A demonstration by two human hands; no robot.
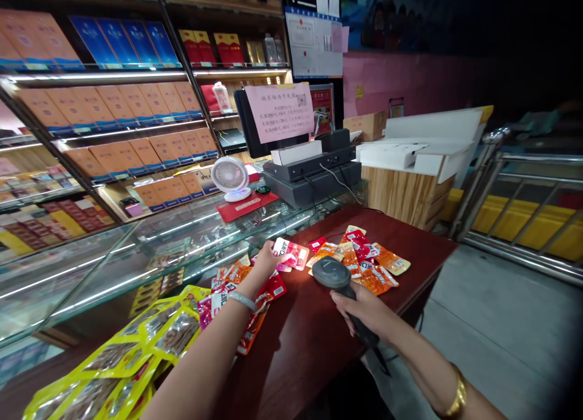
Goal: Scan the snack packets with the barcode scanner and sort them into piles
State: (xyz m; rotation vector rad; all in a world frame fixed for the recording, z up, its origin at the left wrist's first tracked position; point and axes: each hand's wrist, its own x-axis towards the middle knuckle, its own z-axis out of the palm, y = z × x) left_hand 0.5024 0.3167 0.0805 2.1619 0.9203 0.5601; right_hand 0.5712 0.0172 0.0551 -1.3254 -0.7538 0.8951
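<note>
My left hand [268, 259] is closed on the left end of a red and white snack packet [292, 254], held just above the dark red table [298, 347]. Wrapped round the handle of a black barcode scanner [331, 273] is my right hand [364, 311]; the scanner's head points left toward the packet. Beneath my left forearm lies a loose pile of red and orange snack packets [255, 335]. Beyond the scanner, a second group of similar packets [380, 280] is spread on the table.
Large yellow-edged clear packets [118, 353] lie at the front left. A glass display counter [200, 250] runs behind them, carrying a small white fan [230, 178]. A monitor with a pink sign [280, 113] and a black cash drawer [314, 183] stand at the back. Metal railing [523, 220] is at right.
</note>
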